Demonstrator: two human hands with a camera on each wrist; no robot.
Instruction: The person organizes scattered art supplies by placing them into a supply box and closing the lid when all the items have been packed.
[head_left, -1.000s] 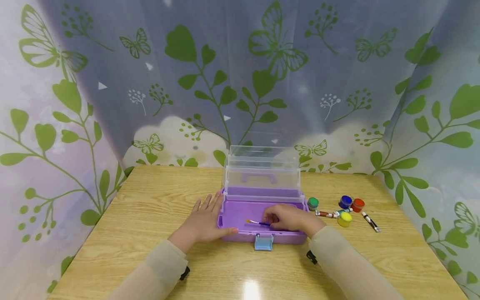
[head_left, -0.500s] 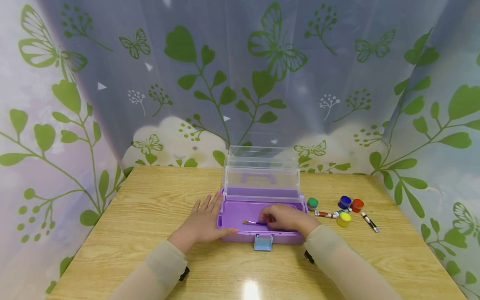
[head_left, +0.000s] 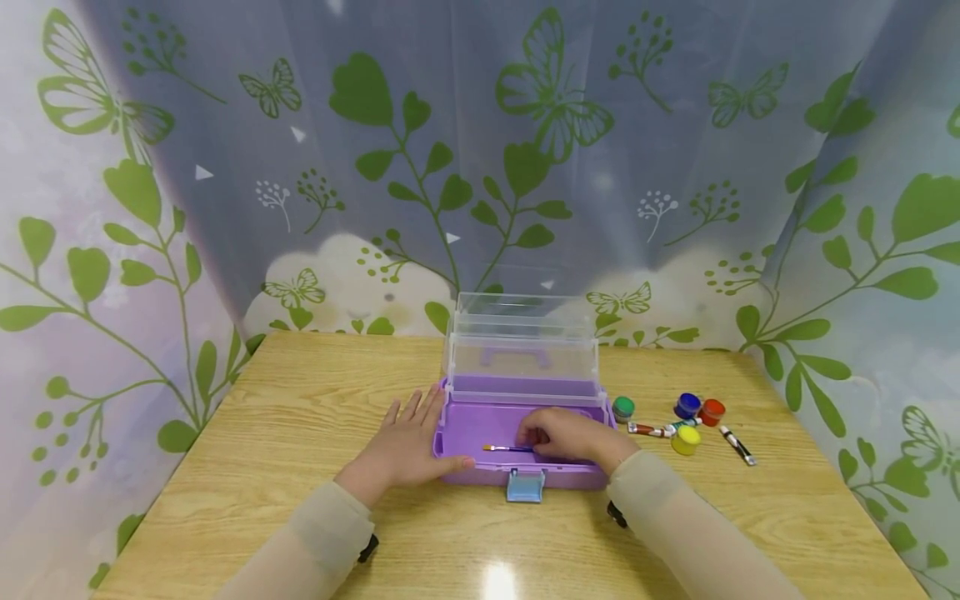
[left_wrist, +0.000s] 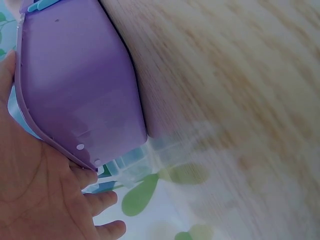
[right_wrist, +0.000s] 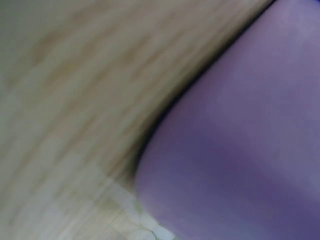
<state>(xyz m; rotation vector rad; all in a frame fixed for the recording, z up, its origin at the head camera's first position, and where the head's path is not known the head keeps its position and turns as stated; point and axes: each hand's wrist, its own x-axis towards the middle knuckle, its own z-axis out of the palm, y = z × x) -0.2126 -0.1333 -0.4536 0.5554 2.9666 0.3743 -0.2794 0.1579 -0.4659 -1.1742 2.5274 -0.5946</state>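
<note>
A purple storage box [head_left: 480, 429] stands on the table with its clear lid [head_left: 525, 358] raised at the back. Inside, near the front wall, lies a thin paintbrush [head_left: 510, 449] with yellowish bristles pointing left. My right hand [head_left: 573, 435] reaches over the box's front right side, its curled fingers pinching the brush's handle; the handle's far end is hidden beneath the hand. At the front left corner, my left hand [head_left: 401, 446] rests on the rim with fingers extended. The left wrist view shows that palm against the purple outer wall [left_wrist: 80, 85]. Only the box's side [right_wrist: 235, 150] shows in the right wrist view.
Right of the box stand paint jars: green [head_left: 623, 408], blue [head_left: 687, 406], red [head_left: 712, 412] and yellow [head_left: 686, 440]. Several paint tubes lie among them, including a brown one [head_left: 649, 430] and a black one [head_left: 738, 446]. A pale blue latch [head_left: 525, 486] hangs open at the box's front.
My right hand has shifted slightly left inside the box, and the paintbrush has moved left with it, now lying nearly level. The left hand has stayed put.
</note>
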